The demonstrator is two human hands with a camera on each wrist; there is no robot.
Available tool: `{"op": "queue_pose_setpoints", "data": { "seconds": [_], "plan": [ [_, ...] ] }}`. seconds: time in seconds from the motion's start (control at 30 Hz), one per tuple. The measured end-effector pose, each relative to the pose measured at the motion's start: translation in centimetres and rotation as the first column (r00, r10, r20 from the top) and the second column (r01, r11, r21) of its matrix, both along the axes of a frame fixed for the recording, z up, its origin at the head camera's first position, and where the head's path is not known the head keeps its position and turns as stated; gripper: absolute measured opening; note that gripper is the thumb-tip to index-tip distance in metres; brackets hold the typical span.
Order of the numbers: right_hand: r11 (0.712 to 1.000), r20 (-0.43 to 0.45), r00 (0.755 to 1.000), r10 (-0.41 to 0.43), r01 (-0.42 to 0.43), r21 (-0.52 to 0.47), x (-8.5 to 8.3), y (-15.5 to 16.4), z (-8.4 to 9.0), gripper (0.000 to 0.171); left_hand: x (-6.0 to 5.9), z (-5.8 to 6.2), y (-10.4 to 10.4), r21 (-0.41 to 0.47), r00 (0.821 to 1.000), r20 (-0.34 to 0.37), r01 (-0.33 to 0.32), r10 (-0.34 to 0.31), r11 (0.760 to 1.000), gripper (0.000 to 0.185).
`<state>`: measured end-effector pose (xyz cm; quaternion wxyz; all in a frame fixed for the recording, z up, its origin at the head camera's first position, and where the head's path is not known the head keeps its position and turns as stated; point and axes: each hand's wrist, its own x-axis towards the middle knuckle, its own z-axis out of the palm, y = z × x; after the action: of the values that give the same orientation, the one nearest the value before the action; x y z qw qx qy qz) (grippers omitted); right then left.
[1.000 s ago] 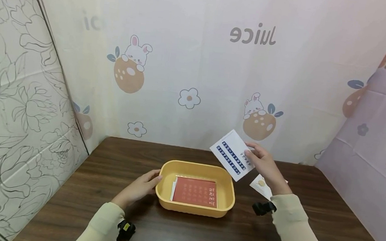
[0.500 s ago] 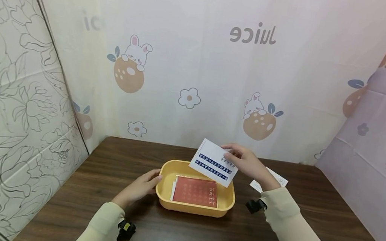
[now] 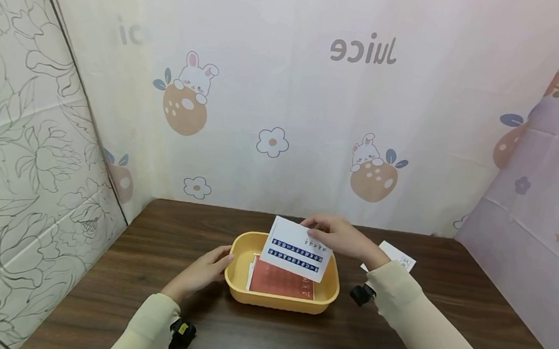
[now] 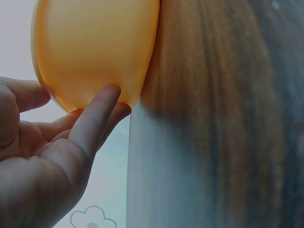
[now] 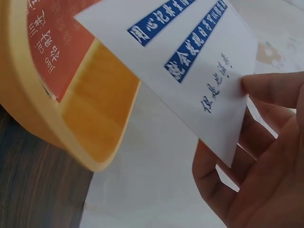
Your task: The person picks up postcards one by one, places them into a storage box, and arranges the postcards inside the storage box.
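Observation:
My right hand [image 3: 341,235] pinches a white card [image 3: 298,247] with two dark blue bands of lettering, tilted over a yellow plastic basin [image 3: 281,303]. In the right wrist view, the thumb and fingers of my right hand [image 5: 266,147] hold the card [image 5: 190,95] by one end. Inside the basin lies a red card [image 3: 276,278] with pale writing, partly covered by the white card in the head view. A white edge shows beneath it. My left hand [image 3: 205,270] touches the basin's left end; its extended fingers [image 4: 97,114] rest against the outer wall.
Another white card [image 3: 396,255] lies on the dark wooden table [image 3: 165,253] to the right, partly hidden by my right arm. A printed curtain [image 3: 247,84] hangs behind the table, and side curtains stand at left and right.
My right hand has carried the white card leftward and down, from beside the basin to over it, turning it on the way. The left hand and basin have stayed in place.

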<state>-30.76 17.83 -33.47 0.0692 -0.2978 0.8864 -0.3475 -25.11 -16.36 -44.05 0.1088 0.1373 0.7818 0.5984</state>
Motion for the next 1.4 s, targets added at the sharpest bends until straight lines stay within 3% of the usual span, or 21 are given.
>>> {"op": "queue_pose_setpoints", "data": {
  "seconds": [0.23,0.63,1.1,1.4],
  "plan": [
    [0.991,0.086,0.993,0.075,-0.084,0.102,-0.4,-1.9,-0.2,0.019,-0.2,-0.3,0.0,0.008,1.000,0.007,-0.030,0.030,1.000,0.049],
    [0.961,0.174,0.983,0.055,-0.099,0.257,-1.9,-4.2,-1.3,0.015,-0.2,-0.4,0.3,-0.019,0.999,0.012,-0.051,0.051,0.999,0.048],
    [0.938,0.212,0.977,-0.020,-0.056,0.342,-2.7,-5.6,-2.4,0.011,-0.1,-0.2,0.2,-0.004,1.000,-0.002,-0.027,0.027,1.000,0.048],
    [0.913,0.198,0.980,-0.020,-0.063,0.403,-2.4,-6.0,-2.8,0.021,0.0,-0.2,0.2,-0.016,0.999,-0.001,-0.034,0.034,0.999,0.049]
  ]
}}
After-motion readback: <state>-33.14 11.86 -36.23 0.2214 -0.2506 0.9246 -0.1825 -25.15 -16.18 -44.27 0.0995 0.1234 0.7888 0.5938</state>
